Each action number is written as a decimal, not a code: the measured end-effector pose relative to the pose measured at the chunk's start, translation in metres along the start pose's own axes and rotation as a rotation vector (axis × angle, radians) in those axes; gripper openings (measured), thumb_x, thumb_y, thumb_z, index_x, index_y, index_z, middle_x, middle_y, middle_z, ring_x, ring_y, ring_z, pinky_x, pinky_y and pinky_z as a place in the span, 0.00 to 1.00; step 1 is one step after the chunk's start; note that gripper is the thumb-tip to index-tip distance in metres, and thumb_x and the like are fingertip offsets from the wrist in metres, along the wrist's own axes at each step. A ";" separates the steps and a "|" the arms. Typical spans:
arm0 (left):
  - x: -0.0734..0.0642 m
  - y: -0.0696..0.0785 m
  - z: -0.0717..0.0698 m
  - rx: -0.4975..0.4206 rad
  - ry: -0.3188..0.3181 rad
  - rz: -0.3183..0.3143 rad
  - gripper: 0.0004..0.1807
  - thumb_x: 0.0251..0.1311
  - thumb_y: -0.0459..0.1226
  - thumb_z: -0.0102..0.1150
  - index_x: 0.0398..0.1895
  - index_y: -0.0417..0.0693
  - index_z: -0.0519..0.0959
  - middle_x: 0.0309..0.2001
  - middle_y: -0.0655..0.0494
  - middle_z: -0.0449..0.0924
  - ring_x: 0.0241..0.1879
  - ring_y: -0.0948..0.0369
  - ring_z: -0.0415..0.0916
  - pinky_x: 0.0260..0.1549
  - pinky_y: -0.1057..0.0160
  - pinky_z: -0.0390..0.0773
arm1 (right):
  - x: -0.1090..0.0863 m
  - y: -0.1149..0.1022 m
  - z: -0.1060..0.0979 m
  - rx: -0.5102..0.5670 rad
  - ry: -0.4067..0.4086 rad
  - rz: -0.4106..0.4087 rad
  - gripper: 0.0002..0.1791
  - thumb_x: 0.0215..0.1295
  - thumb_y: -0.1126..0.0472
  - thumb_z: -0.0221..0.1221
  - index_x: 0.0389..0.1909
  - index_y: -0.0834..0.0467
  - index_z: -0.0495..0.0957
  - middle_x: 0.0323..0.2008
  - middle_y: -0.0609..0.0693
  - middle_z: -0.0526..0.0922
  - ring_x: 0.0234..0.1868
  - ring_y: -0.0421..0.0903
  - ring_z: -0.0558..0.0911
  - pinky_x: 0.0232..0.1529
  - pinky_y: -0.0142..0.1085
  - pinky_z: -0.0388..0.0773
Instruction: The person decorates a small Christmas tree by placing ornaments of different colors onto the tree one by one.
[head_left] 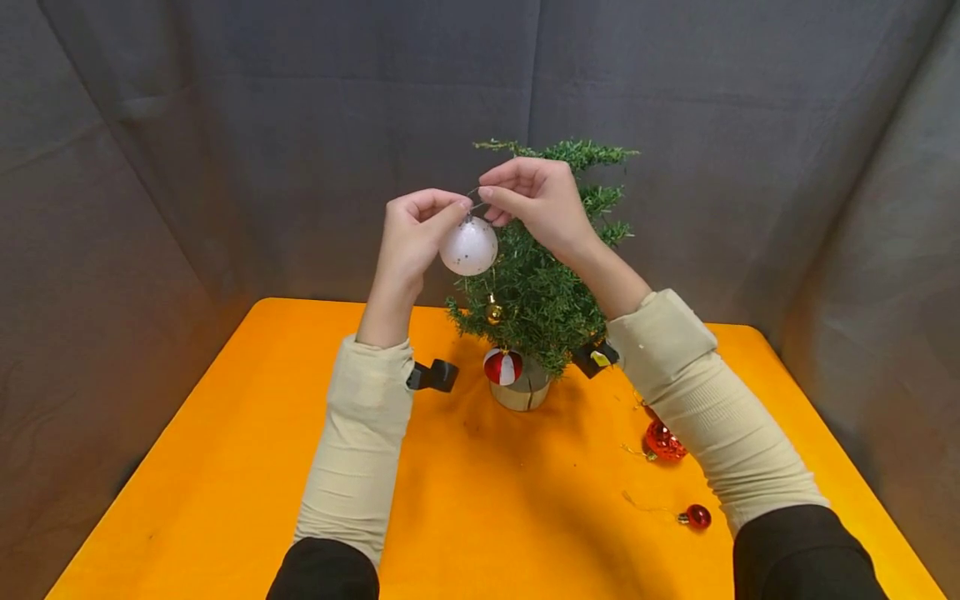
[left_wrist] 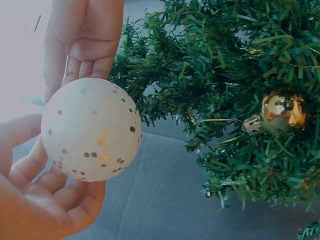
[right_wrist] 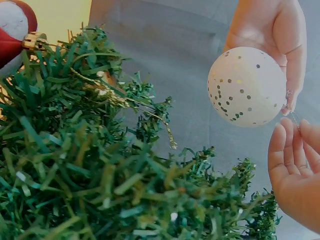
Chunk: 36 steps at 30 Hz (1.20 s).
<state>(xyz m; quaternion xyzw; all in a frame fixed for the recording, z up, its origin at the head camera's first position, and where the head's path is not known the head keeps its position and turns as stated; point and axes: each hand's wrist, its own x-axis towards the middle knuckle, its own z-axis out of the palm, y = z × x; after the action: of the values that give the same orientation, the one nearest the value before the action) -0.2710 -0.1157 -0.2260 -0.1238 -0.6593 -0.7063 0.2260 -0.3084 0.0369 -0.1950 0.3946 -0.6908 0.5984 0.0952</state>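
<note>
Worktop [head_left: 225, 467] in bright orange spreads across the lower frame, and a bushy artificial tree [head_left: 555, 287] stands on it, right of centre. Both hands are raised near the upper centre: the left hand [head_left: 408, 237] pinches the cord just above the bauble's top, while the right hand [head_left: 543, 200] pinches the cord farther along. Between and below them hangs the white bauble [head_left: 468, 248], just left of the tree's branches. It is probably light and hollow, with a stiff shell that looks smooth, so likely slippery and perhaps easily cracked or dented if squeezed. Its thin cord [right_wrist: 295, 118] looks flexible and fiddly; fingertips there should hold best.
</note>
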 end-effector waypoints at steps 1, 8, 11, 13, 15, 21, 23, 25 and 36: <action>0.001 0.000 0.000 -0.002 0.006 0.003 0.10 0.53 0.31 0.59 0.32 0.27 0.79 0.27 0.51 0.78 0.31 0.58 0.71 0.34 0.63 0.73 | 0.000 0.000 0.000 -0.012 0.005 -0.015 0.07 0.56 0.74 0.57 0.34 0.75 0.76 0.26 0.57 0.81 0.22 0.43 0.80 0.27 0.33 0.77; 0.006 0.002 0.003 -0.024 0.053 -0.013 0.10 0.53 0.31 0.60 0.32 0.28 0.79 0.27 0.51 0.77 0.31 0.58 0.71 0.36 0.63 0.72 | 0.004 -0.006 -0.002 -0.088 0.041 -0.044 0.07 0.56 0.74 0.57 0.34 0.75 0.77 0.27 0.61 0.81 0.21 0.41 0.79 0.27 0.31 0.77; 0.008 0.003 0.005 -0.040 0.060 -0.015 0.09 0.53 0.31 0.59 0.32 0.29 0.79 0.28 0.50 0.77 0.32 0.58 0.71 0.36 0.63 0.73 | 0.006 -0.009 -0.002 -0.134 0.070 -0.057 0.07 0.55 0.73 0.57 0.33 0.74 0.78 0.27 0.62 0.81 0.20 0.40 0.79 0.27 0.31 0.77; 0.011 0.004 0.007 -0.049 0.062 -0.008 0.09 0.54 0.31 0.59 0.32 0.29 0.79 0.28 0.50 0.77 0.32 0.58 0.72 0.36 0.63 0.73 | 0.008 -0.012 -0.003 -0.166 0.088 -0.070 0.06 0.55 0.73 0.58 0.33 0.74 0.78 0.28 0.62 0.81 0.20 0.39 0.79 0.26 0.30 0.77; 0.013 0.006 0.008 -0.062 0.068 -0.002 0.09 0.54 0.31 0.59 0.32 0.29 0.79 0.28 0.50 0.77 0.31 0.58 0.72 0.36 0.63 0.73 | 0.010 -0.014 -0.003 -0.220 0.097 -0.103 0.06 0.55 0.73 0.58 0.32 0.73 0.78 0.28 0.63 0.81 0.19 0.38 0.78 0.26 0.30 0.77; 0.019 0.009 0.010 -0.081 0.096 0.019 0.08 0.53 0.30 0.59 0.31 0.28 0.79 0.25 0.52 0.76 0.29 0.60 0.72 0.34 0.64 0.72 | 0.015 -0.020 -0.001 -0.311 0.133 -0.107 0.07 0.56 0.70 0.59 0.33 0.72 0.79 0.29 0.61 0.81 0.19 0.35 0.78 0.26 0.28 0.76; 0.020 0.010 0.011 -0.082 0.100 0.025 0.08 0.53 0.30 0.59 0.31 0.28 0.79 0.25 0.52 0.76 0.28 0.60 0.71 0.33 0.65 0.72 | 0.017 -0.022 0.000 -0.329 0.148 -0.099 0.07 0.56 0.69 0.59 0.33 0.71 0.79 0.29 0.61 0.82 0.19 0.35 0.78 0.26 0.28 0.76; 0.022 0.012 0.012 -0.083 0.104 0.034 0.08 0.53 0.30 0.59 0.31 0.28 0.79 0.25 0.52 0.76 0.28 0.60 0.71 0.32 0.65 0.72 | 0.018 -0.025 0.000 -0.348 0.158 -0.097 0.07 0.57 0.69 0.58 0.33 0.70 0.79 0.29 0.60 0.82 0.19 0.35 0.78 0.26 0.29 0.76; 0.033 0.017 0.018 -0.080 0.120 0.042 0.08 0.53 0.30 0.59 0.30 0.28 0.79 0.23 0.53 0.75 0.26 0.62 0.71 0.30 0.66 0.71 | 0.023 -0.032 0.001 -0.526 0.194 -0.106 0.08 0.59 0.65 0.57 0.33 0.67 0.81 0.29 0.56 0.82 0.22 0.46 0.79 0.24 0.25 0.73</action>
<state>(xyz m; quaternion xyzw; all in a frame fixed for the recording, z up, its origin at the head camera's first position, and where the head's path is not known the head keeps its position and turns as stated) -0.2936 -0.1035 -0.1935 -0.1041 -0.6131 -0.7333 0.2749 -0.3029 0.0268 -0.1573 0.3327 -0.7883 0.4279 0.2911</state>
